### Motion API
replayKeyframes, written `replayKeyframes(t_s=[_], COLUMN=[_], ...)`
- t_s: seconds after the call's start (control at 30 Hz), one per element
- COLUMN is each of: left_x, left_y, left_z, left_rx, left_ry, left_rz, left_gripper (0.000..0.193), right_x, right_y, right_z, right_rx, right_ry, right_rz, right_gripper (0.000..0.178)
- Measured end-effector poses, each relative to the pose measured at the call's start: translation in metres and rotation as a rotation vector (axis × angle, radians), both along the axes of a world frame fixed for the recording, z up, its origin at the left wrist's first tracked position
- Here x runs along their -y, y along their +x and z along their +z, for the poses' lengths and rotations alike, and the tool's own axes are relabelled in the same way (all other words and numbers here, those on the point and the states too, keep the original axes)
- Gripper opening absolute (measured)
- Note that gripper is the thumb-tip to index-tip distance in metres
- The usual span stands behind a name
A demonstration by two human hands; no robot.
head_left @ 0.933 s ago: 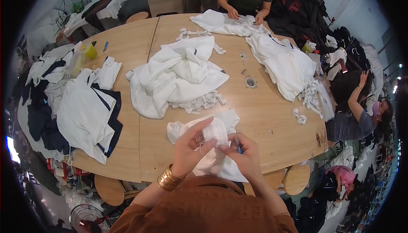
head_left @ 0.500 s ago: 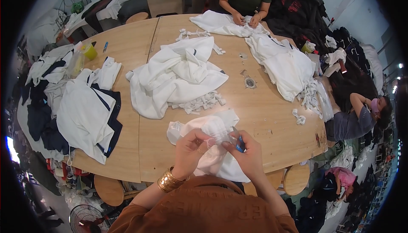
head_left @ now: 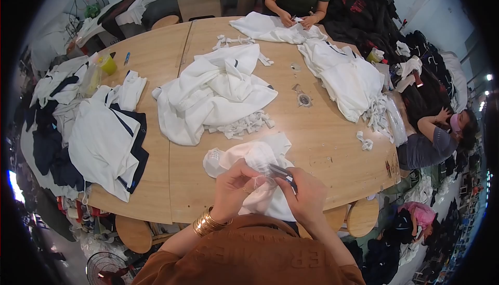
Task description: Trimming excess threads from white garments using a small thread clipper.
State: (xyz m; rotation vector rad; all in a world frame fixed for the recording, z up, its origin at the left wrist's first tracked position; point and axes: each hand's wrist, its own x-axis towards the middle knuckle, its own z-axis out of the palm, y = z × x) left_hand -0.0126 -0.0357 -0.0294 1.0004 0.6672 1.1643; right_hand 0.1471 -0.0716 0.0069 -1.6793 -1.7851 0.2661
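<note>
A white garment (head_left: 254, 153) lies bunched at the near edge of the table, with ribbed, stitched fabric at the top. My left hand (head_left: 232, 187) is closed in a pinch at the garment's edge, where thin white thread shows by the fingertips. In my right hand (head_left: 305, 195) is a pair of thread snips (head_left: 281, 170). Their grey blades point left, close to my left fingertips and over the white cloth. Part of the snips is hidden behind my right fingers.
Beyond my hands lies a white garment heap (head_left: 213, 93) with cut fabric strips (head_left: 244, 125). White and navy garments (head_left: 104, 139) cover the left side, near a yellow cup (head_left: 107, 65). Another white pile (head_left: 343, 80) is at right. Co-workers sit across and at right.
The snips have turned in my right hand, so their blades now show beside my left fingertips. My left hand has shifted slightly on the cloth. The person at right has lowered an arm.
</note>
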Motion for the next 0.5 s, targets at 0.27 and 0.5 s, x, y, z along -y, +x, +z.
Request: replayKeyframes(t_s=[0.27, 0.5], left_x=[0.0010, 0.0021], left_y=[0.0016, 0.0025], left_z=[0.0019, 0.0007], left_rx=[-0.017, -0.022], left_ry=[0.012, 0.031], left_rz=[0.009, 0.019], left_gripper=[0.007, 0.008], right_x=[-0.0013, 0.0002], right_y=[-0.0033, -0.0031], right_z=[-0.0033, -0.0034], right_rx=[-0.008, -0.010], right_ry=[0.005, 0.009], right_rz=[0.007, 0.015], right_gripper=[0.021, 0.021])
